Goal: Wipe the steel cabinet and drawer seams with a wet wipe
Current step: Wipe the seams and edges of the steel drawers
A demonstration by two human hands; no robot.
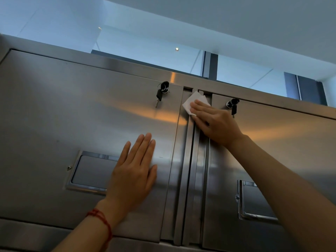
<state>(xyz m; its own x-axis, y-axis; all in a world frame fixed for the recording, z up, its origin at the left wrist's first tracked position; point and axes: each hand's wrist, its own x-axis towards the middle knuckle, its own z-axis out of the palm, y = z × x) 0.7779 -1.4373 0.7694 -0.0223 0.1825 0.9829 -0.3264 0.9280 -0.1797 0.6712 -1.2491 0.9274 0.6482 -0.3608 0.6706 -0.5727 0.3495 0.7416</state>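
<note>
I look up at a steel cabinet with two doors. The left door and the right door meet at a vertical middle seam. My right hand presses a folded white wet wipe flat against the top of that seam, fingers straight. My left hand rests flat on the left door beside its recessed handle, fingers straight and holding nothing.
A lock with a black key hangs at the left door's top right corner. A second lock with a key sits on the right door. The right door has a recessed handle. Ceiling and window glass show above the cabinet.
</note>
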